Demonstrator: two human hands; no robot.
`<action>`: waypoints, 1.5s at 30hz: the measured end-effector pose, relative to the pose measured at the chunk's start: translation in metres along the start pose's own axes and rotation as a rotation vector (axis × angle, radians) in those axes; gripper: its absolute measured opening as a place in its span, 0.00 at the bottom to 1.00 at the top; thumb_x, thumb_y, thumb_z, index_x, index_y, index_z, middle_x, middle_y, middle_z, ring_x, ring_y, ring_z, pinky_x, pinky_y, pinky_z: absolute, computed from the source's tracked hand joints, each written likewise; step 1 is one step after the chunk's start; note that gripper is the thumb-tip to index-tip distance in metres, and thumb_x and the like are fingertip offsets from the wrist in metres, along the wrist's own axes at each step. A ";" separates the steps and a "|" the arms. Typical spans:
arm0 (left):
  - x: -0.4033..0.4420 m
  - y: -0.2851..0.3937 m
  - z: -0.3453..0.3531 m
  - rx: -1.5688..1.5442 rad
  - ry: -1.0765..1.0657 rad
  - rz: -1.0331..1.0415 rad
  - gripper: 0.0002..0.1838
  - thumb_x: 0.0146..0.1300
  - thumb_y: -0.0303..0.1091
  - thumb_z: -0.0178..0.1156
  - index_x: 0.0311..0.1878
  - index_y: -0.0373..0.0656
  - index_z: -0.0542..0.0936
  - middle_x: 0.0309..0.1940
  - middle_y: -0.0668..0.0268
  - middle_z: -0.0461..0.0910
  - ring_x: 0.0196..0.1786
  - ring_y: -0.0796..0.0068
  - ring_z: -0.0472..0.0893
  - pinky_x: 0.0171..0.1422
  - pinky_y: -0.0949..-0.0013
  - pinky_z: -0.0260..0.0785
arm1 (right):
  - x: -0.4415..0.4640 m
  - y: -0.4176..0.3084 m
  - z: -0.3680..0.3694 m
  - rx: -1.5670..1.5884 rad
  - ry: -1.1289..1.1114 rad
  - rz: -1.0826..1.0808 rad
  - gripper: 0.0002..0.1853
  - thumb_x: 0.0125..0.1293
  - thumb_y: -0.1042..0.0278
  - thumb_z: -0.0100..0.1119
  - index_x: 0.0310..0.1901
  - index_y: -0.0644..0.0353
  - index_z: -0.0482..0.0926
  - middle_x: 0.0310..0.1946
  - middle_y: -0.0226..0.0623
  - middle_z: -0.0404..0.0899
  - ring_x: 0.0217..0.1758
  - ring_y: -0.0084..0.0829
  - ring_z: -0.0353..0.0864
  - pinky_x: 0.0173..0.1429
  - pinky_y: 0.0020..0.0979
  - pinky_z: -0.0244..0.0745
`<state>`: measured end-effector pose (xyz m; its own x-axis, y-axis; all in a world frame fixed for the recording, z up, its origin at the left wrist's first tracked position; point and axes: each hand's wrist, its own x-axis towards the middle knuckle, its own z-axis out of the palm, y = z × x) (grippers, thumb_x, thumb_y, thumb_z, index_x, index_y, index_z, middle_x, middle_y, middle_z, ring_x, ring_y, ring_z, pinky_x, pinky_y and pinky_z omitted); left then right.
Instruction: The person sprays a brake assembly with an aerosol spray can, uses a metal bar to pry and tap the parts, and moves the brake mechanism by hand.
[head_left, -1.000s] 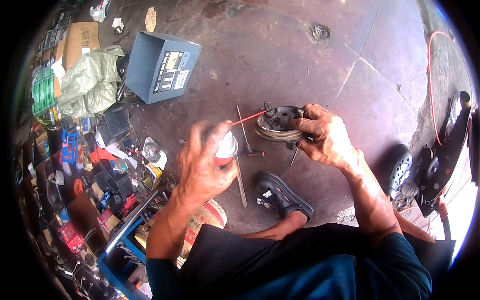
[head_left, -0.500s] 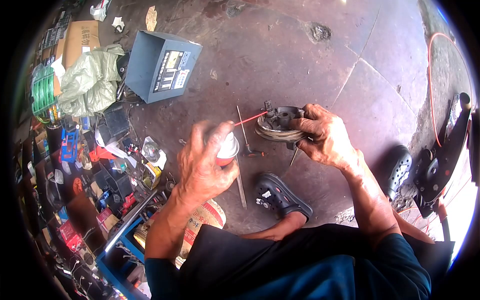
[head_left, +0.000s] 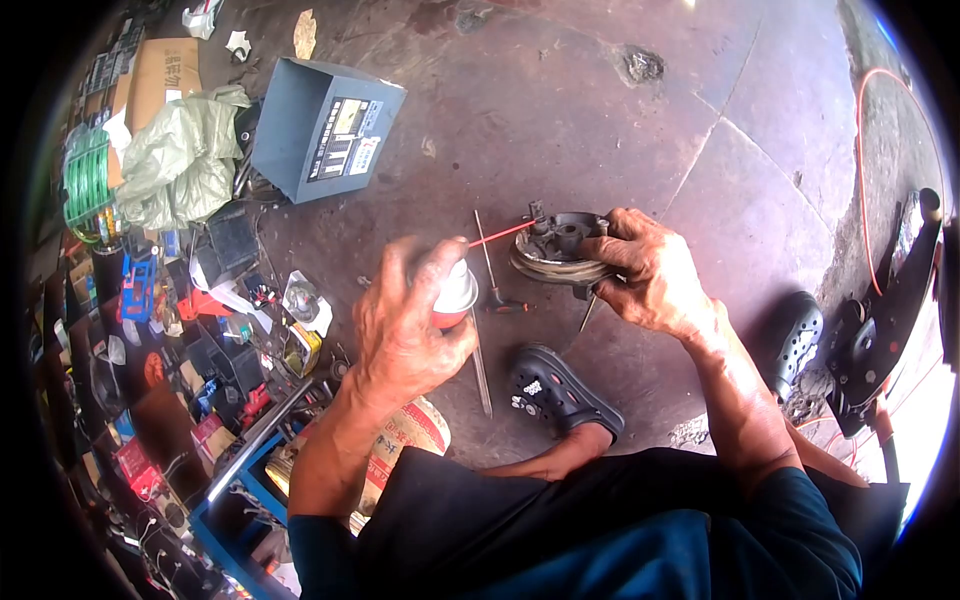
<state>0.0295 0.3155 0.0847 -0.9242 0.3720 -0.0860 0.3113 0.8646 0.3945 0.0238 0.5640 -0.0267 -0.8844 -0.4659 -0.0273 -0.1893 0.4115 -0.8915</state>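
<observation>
My left hand point(head_left: 410, 325) is wrapped round a spray can point(head_left: 457, 292) with a white top and a red band, one finger over its nozzle. From the nozzle a thin red straw point(head_left: 503, 235) reaches to the near-left part of a round, dirty metal brake drum plate point(head_left: 560, 262). My right hand point(head_left: 650, 270) grips that plate by its right side, thumb below and fingers on top, and holds it tilted above the floor. A hub and small metal posts show on its upper face. Whether spray comes out I cannot tell.
Below the straw lie a T-handled screwdriver point(head_left: 508, 304) and a long metal bar point(head_left: 482, 365). A grey box point(head_left: 325, 130) stands at the upper left, near a crumpled plastic bag point(head_left: 185, 160). Tools and parts clutter the left side. At right are a black shoe point(head_left: 797, 340) and an orange hose point(head_left: 862, 180).
</observation>
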 end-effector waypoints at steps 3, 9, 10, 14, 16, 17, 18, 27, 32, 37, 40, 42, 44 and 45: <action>-0.001 0.000 0.001 0.007 -0.012 -0.017 0.39 0.35 0.22 0.69 0.59 0.47 0.73 0.50 0.55 0.72 0.46 0.49 0.80 0.45 0.55 0.76 | 0.000 -0.001 0.000 -0.008 0.002 -0.001 0.22 0.42 0.75 0.64 0.45 0.55 0.83 0.33 0.39 0.74 0.39 0.42 0.76 0.42 0.40 0.75; -0.002 -0.001 0.001 0.016 -0.009 -0.007 0.39 0.35 0.21 0.68 0.59 0.48 0.73 0.50 0.54 0.72 0.46 0.48 0.80 0.45 0.55 0.76 | -0.001 0.000 0.001 -0.008 0.013 -0.003 0.23 0.42 0.75 0.64 0.45 0.55 0.84 0.33 0.38 0.74 0.39 0.42 0.76 0.42 0.39 0.75; -0.001 0.000 0.001 0.021 -0.012 -0.011 0.39 0.35 0.21 0.68 0.59 0.48 0.73 0.50 0.54 0.72 0.46 0.48 0.80 0.45 0.55 0.76 | -0.001 0.000 0.001 -0.008 0.015 -0.001 0.22 0.42 0.75 0.64 0.45 0.55 0.84 0.34 0.38 0.74 0.39 0.41 0.76 0.42 0.39 0.76; -0.001 0.000 0.001 0.003 -0.015 -0.020 0.39 0.35 0.21 0.68 0.59 0.47 0.73 0.50 0.54 0.72 0.47 0.48 0.80 0.46 0.55 0.76 | 0.000 -0.002 0.003 0.000 0.067 -0.033 0.21 0.41 0.78 0.65 0.43 0.59 0.84 0.31 0.39 0.73 0.37 0.41 0.77 0.40 0.37 0.74; -0.001 0.001 0.003 -0.006 0.011 -0.003 0.39 0.35 0.21 0.68 0.59 0.47 0.73 0.50 0.54 0.72 0.47 0.48 0.80 0.46 0.55 0.76 | 0.000 -0.004 0.002 0.000 0.066 -0.023 0.21 0.41 0.78 0.66 0.43 0.59 0.84 0.31 0.39 0.73 0.37 0.41 0.77 0.40 0.38 0.74; -0.001 0.001 0.003 -0.004 0.016 0.001 0.39 0.35 0.21 0.68 0.59 0.47 0.73 0.50 0.54 0.72 0.47 0.48 0.80 0.46 0.55 0.76 | 0.000 -0.003 0.002 -0.001 0.066 -0.032 0.21 0.41 0.77 0.66 0.43 0.59 0.84 0.30 0.39 0.73 0.36 0.41 0.77 0.40 0.38 0.74; -0.001 0.000 0.004 -0.002 0.021 0.004 0.38 0.35 0.21 0.68 0.58 0.47 0.73 0.50 0.54 0.72 0.47 0.48 0.80 0.46 0.55 0.76 | 0.000 -0.001 0.003 -0.003 0.065 -0.040 0.21 0.41 0.77 0.66 0.42 0.59 0.84 0.30 0.39 0.73 0.36 0.41 0.77 0.40 0.38 0.73; -0.003 -0.003 0.003 0.028 0.002 -0.020 0.39 0.36 0.23 0.69 0.59 0.47 0.73 0.51 0.53 0.72 0.47 0.47 0.80 0.48 0.54 0.76 | -0.001 0.000 0.002 -0.025 0.068 -0.033 0.20 0.41 0.75 0.68 0.41 0.60 0.83 0.31 0.40 0.73 0.37 0.42 0.76 0.40 0.39 0.73; -0.002 -0.002 0.003 0.048 -0.013 -0.050 0.40 0.36 0.23 0.70 0.60 0.47 0.72 0.52 0.53 0.72 0.48 0.47 0.80 0.48 0.54 0.76 | -0.001 0.000 0.002 -0.016 0.059 -0.022 0.20 0.41 0.75 0.68 0.42 0.59 0.83 0.31 0.39 0.73 0.37 0.42 0.76 0.40 0.38 0.73; -0.012 -0.017 0.002 0.030 0.062 -0.043 0.43 0.37 0.24 0.71 0.64 0.43 0.69 0.55 0.53 0.72 0.53 0.50 0.78 0.55 0.56 0.74 | 0.000 0.001 0.001 0.002 0.035 -0.009 0.20 0.41 0.76 0.66 0.42 0.60 0.83 0.31 0.39 0.73 0.37 0.42 0.76 0.40 0.38 0.73; -0.032 -0.043 -0.008 0.079 0.216 -0.140 0.48 0.44 0.27 0.74 0.70 0.34 0.61 0.64 0.51 0.67 0.64 0.56 0.70 0.69 0.59 0.62 | -0.001 0.001 0.000 0.009 0.053 -0.015 0.20 0.41 0.78 0.64 0.42 0.60 0.82 0.31 0.40 0.72 0.36 0.42 0.75 0.40 0.39 0.72; -0.046 -0.071 -0.017 -0.038 0.427 -0.414 0.48 0.47 0.29 0.74 0.69 0.31 0.59 0.64 0.50 0.65 0.66 0.59 0.67 0.71 0.61 0.58 | 0.000 -0.001 -0.001 -0.010 0.062 -0.002 0.20 0.41 0.79 0.63 0.42 0.60 0.82 0.31 0.41 0.72 0.36 0.42 0.75 0.40 0.39 0.72; -0.058 -0.107 -0.033 0.052 0.556 -0.518 0.48 0.47 0.30 0.75 0.69 0.30 0.58 0.63 0.51 0.65 0.65 0.61 0.67 0.71 0.62 0.57 | 0.002 -0.003 -0.001 -0.020 0.046 -0.001 0.21 0.41 0.80 0.62 0.42 0.61 0.82 0.31 0.42 0.72 0.36 0.43 0.74 0.40 0.39 0.72; -0.059 -0.121 -0.036 -0.023 0.679 -0.462 0.47 0.47 0.30 0.75 0.68 0.30 0.59 0.62 0.53 0.65 0.63 0.62 0.67 0.71 0.62 0.57 | 0.003 -0.008 -0.004 -0.027 0.014 0.025 0.21 0.42 0.78 0.62 0.43 0.59 0.82 0.32 0.41 0.72 0.38 0.42 0.75 0.41 0.39 0.73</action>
<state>0.0386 0.1766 0.0749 -0.8927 -0.3117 0.3254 -0.1312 0.8707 0.4741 0.0203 0.5627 -0.0179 -0.8949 -0.4442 -0.0425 -0.1786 0.4438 -0.8781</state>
